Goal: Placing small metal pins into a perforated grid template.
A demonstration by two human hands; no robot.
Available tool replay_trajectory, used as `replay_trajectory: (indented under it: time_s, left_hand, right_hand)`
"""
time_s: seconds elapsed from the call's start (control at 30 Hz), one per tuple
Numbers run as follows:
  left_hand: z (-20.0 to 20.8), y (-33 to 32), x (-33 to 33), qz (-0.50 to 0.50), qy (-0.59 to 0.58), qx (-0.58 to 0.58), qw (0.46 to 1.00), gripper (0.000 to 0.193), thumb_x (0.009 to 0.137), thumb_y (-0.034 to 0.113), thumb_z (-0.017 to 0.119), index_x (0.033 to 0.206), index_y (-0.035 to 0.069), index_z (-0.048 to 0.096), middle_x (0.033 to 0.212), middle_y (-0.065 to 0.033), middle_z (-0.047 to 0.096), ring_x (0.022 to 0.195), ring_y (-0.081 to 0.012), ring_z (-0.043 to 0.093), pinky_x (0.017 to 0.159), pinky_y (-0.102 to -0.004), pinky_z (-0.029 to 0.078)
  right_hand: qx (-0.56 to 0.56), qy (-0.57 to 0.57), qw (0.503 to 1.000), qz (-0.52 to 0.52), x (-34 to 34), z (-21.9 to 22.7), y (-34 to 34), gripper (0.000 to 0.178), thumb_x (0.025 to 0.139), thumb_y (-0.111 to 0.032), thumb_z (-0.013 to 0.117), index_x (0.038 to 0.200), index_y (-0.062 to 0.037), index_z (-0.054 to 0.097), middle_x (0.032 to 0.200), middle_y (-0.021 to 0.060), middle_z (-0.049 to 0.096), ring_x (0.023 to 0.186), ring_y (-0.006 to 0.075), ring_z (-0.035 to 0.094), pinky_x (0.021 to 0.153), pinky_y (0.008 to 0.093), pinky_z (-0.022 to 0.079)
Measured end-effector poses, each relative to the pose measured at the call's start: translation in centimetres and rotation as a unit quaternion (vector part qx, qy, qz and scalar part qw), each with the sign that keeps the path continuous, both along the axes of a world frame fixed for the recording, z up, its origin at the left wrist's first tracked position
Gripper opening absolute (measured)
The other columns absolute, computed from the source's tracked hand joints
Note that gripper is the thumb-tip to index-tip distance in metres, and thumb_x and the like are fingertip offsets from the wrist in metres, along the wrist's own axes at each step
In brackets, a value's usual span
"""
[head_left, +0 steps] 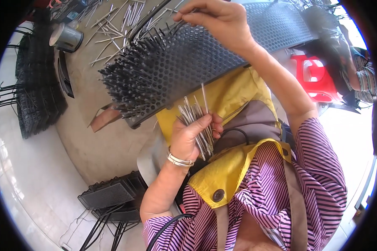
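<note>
Slim silver metal strips (189, 113) were bundled in the left hand (184, 140), just on the near side of a long black perforated panel (222, 54); its thumb pressed across them against the bent fingers, and one strip stuck up above the others. A pale, shiny bracelet (181, 160) circled that wrist. Over the panel's far edge hung the right hand (222, 19), thumb and forefinger drawn close together, though whether they pinched anything I could not tell. Slender black upright pieces (132, 79) crowded the panel's left part. Under the panel's near edge spread a yellow cloth apron (249, 88) with brown parts. Beyond the panel's left part, loose silver strips (132, 16) lay scattered on the grey-brown floor (86, 125). Left of the panel sat a round metal tin (67, 37), and farther left a stack of black mesh pieces (37, 83). A red plastic stool (326, 85) stood near the panel's right end.
</note>
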State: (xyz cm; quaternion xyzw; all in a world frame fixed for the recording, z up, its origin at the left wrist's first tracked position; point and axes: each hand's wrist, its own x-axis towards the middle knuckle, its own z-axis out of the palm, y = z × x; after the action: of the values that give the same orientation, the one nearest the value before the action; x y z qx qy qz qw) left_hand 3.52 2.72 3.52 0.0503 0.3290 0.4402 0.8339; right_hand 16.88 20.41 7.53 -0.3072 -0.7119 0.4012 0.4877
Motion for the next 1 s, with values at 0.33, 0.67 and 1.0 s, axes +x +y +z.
replay_trajectory:
  time_s: [0.33, 0.67, 1.0]
  left_hand:
    - [-0.3, -0.2, -0.1, -0.005, 0.007, 0.009, 1.000, 0.014, 0.080, 0.007, 0.055, 0.090, -0.003, 0.056, 0.081, -0.0163, 0.060, 0.067, -0.0228, 0.060, 0.055, -0.0303, 0.051]
    - [0.0, -0.1, 0.1, -0.011, 0.024, 0.029, 0.999, 0.014, 0.078, 0.009, 0.057, 0.087, -0.002, 0.055, 0.079, -0.0138, 0.060, 0.065, -0.0196, 0.059, 0.055, -0.0284, 0.049]
    - [-0.3, 0.2, 0.1, -0.044, 0.043, 0.047, 0.997, 0.011, 0.079, 0.010, 0.056, 0.087, 0.001, 0.055, 0.077, -0.0115, 0.058, 0.066, -0.0197, 0.058, 0.055, -0.0287, 0.048]
  right_hand:
    - [0.044, -0.114, 0.992, -0.029, -1.0, 0.4, -0.2, 0.009, 0.076, -0.001, 0.060, 0.084, 0.0023, 0.060, 0.071, 0.0098, 0.061, 0.067, 0.0114, 0.058, 0.056, 0.0233, 0.044]
    - [0.224, -0.376, 0.899, -0.018, -3.6, 2.7, 0.9, 0.008, 0.063, -0.004, 0.050, 0.061, 0.0032, 0.052, 0.059, 0.0224, 0.052, 0.062, 0.0385, 0.055, 0.053, 0.0450, 0.042]
    - [0.235, -0.406, 0.883, 0.020, -4.9, 2.7, 2.7, 0.012, 0.061, -0.006, 0.050, 0.064, 0.0043, 0.056, 0.071, 0.0235, 0.056, 0.073, 0.0387, 0.056, 0.063, 0.0440, 0.044]
